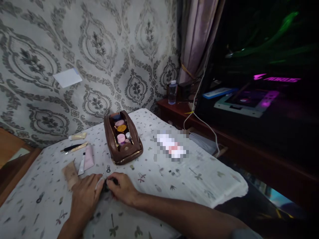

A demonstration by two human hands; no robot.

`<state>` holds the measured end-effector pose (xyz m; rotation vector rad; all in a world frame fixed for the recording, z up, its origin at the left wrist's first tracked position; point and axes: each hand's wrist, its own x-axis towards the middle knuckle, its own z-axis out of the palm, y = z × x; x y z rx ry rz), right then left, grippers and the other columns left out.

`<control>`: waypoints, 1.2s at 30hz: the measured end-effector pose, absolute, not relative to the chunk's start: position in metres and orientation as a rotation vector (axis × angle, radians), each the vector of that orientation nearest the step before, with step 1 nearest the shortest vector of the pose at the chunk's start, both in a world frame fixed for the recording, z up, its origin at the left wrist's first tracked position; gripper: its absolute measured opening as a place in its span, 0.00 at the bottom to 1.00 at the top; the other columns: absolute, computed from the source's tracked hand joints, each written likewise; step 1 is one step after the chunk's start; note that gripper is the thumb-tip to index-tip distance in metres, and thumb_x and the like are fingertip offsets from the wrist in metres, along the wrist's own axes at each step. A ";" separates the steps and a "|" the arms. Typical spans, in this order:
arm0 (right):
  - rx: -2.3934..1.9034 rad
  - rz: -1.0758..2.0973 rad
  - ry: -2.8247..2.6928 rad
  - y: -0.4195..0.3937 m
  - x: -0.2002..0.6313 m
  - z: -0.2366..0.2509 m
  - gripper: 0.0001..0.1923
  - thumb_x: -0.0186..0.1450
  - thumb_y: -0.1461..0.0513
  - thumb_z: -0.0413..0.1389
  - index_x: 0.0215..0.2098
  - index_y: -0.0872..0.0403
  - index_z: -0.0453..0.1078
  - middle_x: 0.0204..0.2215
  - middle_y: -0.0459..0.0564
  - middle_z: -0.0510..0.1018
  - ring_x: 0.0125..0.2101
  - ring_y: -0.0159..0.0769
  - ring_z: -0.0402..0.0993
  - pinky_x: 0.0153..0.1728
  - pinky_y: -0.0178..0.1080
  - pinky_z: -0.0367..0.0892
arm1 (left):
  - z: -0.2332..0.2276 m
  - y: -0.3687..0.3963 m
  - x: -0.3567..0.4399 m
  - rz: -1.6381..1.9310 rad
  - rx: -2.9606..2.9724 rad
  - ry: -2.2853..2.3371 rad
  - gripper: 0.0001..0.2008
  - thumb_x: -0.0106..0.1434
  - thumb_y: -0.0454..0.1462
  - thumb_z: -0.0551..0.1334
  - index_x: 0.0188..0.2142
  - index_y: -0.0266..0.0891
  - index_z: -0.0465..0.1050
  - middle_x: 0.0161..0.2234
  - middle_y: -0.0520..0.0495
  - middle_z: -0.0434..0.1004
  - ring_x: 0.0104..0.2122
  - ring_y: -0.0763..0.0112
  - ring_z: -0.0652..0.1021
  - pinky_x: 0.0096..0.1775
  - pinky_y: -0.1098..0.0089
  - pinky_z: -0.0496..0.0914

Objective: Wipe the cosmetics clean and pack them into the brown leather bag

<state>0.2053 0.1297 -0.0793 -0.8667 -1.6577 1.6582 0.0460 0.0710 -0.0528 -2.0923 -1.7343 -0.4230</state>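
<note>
Head view: both hands — left hand (86,196), right hand (122,187) — pinch a small dark object (107,184); a loosened grip could drop it onto the tablecloth (194,176).

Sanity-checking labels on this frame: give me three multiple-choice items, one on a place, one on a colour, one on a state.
1. Where does the pouch sit relative to both hands?
A. beyond them, farther up the table
B. on the floor
C. under the left hand

2. What colour is the pouch?
A. blue
B. brown
C. yellow

3. What state is the pouch in?
A. zipped shut
B. upside down
C. open, items showing

Answers: 1 A, it lies past the left hand and right hand on the tablecloth. 2 B, its shell is brown. 3 C, small containers show inside.
</note>
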 end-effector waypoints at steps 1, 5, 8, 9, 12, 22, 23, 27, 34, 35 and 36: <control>-0.869 1.732 -1.626 0.130 0.205 -0.078 0.10 0.65 0.62 0.53 0.39 0.55 0.76 0.16 0.41 0.69 0.16 0.28 0.65 0.22 0.31 0.62 | -0.051 0.069 0.039 -0.432 -2.086 -1.792 0.20 0.71 0.44 0.46 0.35 0.44 0.75 0.32 0.45 0.81 0.33 0.59 0.79 0.37 0.61 0.70; -0.853 1.850 -1.539 0.131 0.202 -0.078 0.10 0.65 0.63 0.53 0.40 0.55 0.76 0.14 0.39 0.66 0.14 0.26 0.62 0.18 0.29 0.60 | -0.051 0.055 0.015 -0.526 -1.985 -2.065 0.22 0.70 0.48 0.45 0.33 0.45 0.74 0.34 0.46 0.81 0.36 0.61 0.81 0.36 0.65 0.72; -0.840 1.847 -1.503 0.133 0.200 -0.080 0.10 0.64 0.64 0.54 0.42 0.56 0.75 0.14 0.39 0.67 0.16 0.27 0.65 0.20 0.29 0.63 | -0.058 0.042 0.006 -0.659 -1.867 -2.247 0.23 0.69 0.50 0.45 0.34 0.44 0.74 0.36 0.46 0.82 0.38 0.61 0.81 0.38 0.65 0.73; -0.840 1.841 -1.504 0.134 0.200 -0.081 0.11 0.64 0.64 0.55 0.43 0.56 0.75 0.15 0.39 0.68 0.16 0.27 0.65 0.21 0.30 0.64 | -0.060 0.039 0.004 -0.704 -1.841 -2.284 0.23 0.69 0.50 0.45 0.35 0.43 0.74 0.37 0.45 0.82 0.38 0.60 0.81 0.39 0.64 0.73; -0.827 1.795 -1.546 0.134 0.201 -0.082 0.11 0.63 0.64 0.56 0.44 0.56 0.74 0.17 0.40 0.70 0.19 0.28 0.68 0.24 0.31 0.65 | -0.068 0.031 0.004 -0.838 -1.786 -2.342 0.24 0.68 0.52 0.46 0.38 0.42 0.75 0.41 0.43 0.82 0.43 0.58 0.80 0.45 0.61 0.73; -0.587 1.333 -1.879 0.133 0.211 -0.077 0.09 0.63 0.64 0.56 0.41 0.55 0.75 0.32 0.47 0.74 0.31 0.32 0.68 0.35 0.34 0.64 | -0.062 0.012 0.038 -0.887 -1.845 -2.201 0.19 0.71 0.46 0.47 0.44 0.40 0.72 0.43 0.42 0.78 0.45 0.59 0.78 0.49 0.60 0.72; -0.558 1.312 -1.898 0.132 0.212 -0.077 0.09 0.63 0.64 0.56 0.42 0.55 0.74 0.33 0.48 0.74 0.32 0.32 0.68 0.36 0.35 0.64 | -0.059 0.012 0.041 -0.857 -1.882 -2.151 0.18 0.72 0.45 0.47 0.44 0.40 0.72 0.42 0.42 0.79 0.44 0.59 0.78 0.49 0.60 0.72; -0.489 1.285 -1.919 0.130 0.212 -0.077 0.13 0.64 0.62 0.55 0.47 0.55 0.70 0.35 0.48 0.75 0.32 0.33 0.67 0.35 0.35 0.64 | -0.047 0.020 0.058 -0.766 -2.000 -2.008 0.16 0.73 0.41 0.47 0.48 0.39 0.70 0.41 0.42 0.78 0.43 0.60 0.78 0.47 0.60 0.72; -0.393 1.304 -1.896 0.127 0.214 -0.079 0.10 0.61 0.63 0.53 0.41 0.53 0.63 0.32 0.45 0.72 0.30 0.32 0.66 0.33 0.35 0.63 | -0.045 0.039 0.090 -0.847 -2.045 -1.813 0.18 0.72 0.41 0.49 0.58 0.36 0.59 0.51 0.37 0.73 0.49 0.60 0.76 0.48 0.61 0.72; -0.389 1.304 -1.894 0.127 0.213 -0.079 0.09 0.60 0.63 0.52 0.40 0.53 0.63 0.31 0.44 0.71 0.29 0.32 0.66 0.33 0.35 0.63 | -0.045 0.041 0.091 -0.831 -2.069 -1.802 0.17 0.72 0.42 0.49 0.56 0.36 0.61 0.49 0.37 0.74 0.48 0.59 0.77 0.47 0.61 0.72; -0.389 1.306 -1.891 0.128 0.213 -0.080 0.08 0.60 0.63 0.52 0.39 0.53 0.63 0.30 0.44 0.70 0.29 0.32 0.65 0.32 0.35 0.62 | -0.044 0.042 0.090 -0.802 -2.092 -1.815 0.16 0.72 0.42 0.49 0.53 0.36 0.63 0.46 0.38 0.76 0.45 0.59 0.77 0.45 0.62 0.72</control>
